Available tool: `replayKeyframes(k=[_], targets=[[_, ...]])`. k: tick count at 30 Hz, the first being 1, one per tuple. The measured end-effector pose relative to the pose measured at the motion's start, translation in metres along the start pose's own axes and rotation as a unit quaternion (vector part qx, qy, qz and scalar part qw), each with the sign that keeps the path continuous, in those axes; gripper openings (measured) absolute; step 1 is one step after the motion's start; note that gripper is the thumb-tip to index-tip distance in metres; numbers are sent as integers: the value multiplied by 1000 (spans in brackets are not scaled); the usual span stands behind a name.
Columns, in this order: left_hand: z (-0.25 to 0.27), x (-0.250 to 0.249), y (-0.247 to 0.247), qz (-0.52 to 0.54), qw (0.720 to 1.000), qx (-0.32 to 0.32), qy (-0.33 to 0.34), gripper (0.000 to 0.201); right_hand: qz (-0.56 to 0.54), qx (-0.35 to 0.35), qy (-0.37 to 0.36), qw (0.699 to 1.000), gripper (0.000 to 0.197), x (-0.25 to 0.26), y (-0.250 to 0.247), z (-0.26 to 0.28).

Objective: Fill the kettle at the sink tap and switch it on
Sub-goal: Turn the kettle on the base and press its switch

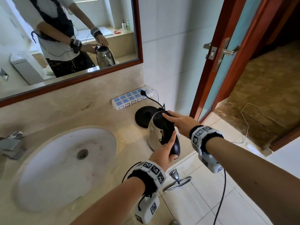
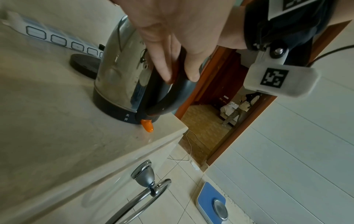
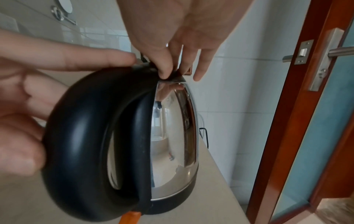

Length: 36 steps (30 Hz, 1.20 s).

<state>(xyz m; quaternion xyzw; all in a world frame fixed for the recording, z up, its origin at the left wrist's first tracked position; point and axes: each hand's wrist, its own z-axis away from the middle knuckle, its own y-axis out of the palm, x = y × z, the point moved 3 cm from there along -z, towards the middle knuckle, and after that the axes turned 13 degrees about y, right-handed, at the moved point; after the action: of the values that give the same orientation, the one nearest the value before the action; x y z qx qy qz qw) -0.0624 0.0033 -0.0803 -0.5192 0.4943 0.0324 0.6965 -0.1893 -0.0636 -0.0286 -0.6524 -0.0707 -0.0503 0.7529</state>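
Observation:
A steel kettle (image 1: 154,130) (image 2: 118,75) (image 3: 172,136) with a black handle stands on the stone counter (image 1: 126,138) near its right front corner, off its round black base (image 1: 145,116) behind it. My left hand (image 1: 167,150) (image 2: 178,71) grips the handle, thumb along its top. My right hand (image 1: 172,119) (image 3: 172,72) lies over the black lid, thumb and forefinger pinching the lid's edge. An orange switch (image 2: 147,125) (image 3: 132,216) sticks out under the handle. The white sink (image 1: 65,168) and the metal tap (image 1: 11,143) are to the left.
A white power strip (image 1: 131,99) lies against the wall with the base's black cord plugged in. A towel ring (image 1: 177,182) hangs below the counter edge. The open door (image 1: 227,51) stands at the right. A blue scale (image 2: 212,201) sits on the floor tiles.

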Motion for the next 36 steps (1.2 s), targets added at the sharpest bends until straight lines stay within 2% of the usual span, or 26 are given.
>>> replayKeyframes(k=[4, 8, 11, 14, 16, 19, 23, 25, 28, 32, 34, 36], targets=[[8, -1, -2, -49, 998, -19, 20, 79, -14, -22, -6, 1000, 68, 1, 2, 3], [19, 1, 1, -132, 988, -9, 73, 61, -23, -29, -17, 999, 56, 2, -3, 5], [23, 2, 7, -125, 988, -26, 91, 46, -39, -27, 1, 999, 49, 3, -5, 1], [25, 7, 10, -14, 992, -126, 12, 27, -48, -13, 19, 999, 51, 3, -3, -4], [23, 9, 11, 86, 976, -187, -67, 30, -54, -8, 30, 998, 53, 4, -1, -5], [9, 1, 16, 198, 951, -203, -126, 43, -60, -5, 34, 998, 54, 5, 0, -4], [-10, -7, 27, 292, 909, -247, -167, 31, -54, 0, 28, 998, 54, 2, -4, -2], [-15, -11, 30, 305, 896, -270, -175, 33, -60, 1, 23, 998, 54, -1, -4, -2], [-18, -14, 31, 286, 903, -265, -183, 49, -74, 22, 34, 996, 57, -7, 1, -4], [-19, -7, 30, 282, 904, -262, -186, 59, -106, 56, 66, 991, 64, -12, 6, -9], [-20, -3, 27, 285, 898, -270, -199, 59, -115, 67, 76, 988, 66, -11, 6, -14], [-21, 3, 22, 304, 880, -285, -227, 43, -125, 81, 85, 985, 70, -9, 5, -22]])
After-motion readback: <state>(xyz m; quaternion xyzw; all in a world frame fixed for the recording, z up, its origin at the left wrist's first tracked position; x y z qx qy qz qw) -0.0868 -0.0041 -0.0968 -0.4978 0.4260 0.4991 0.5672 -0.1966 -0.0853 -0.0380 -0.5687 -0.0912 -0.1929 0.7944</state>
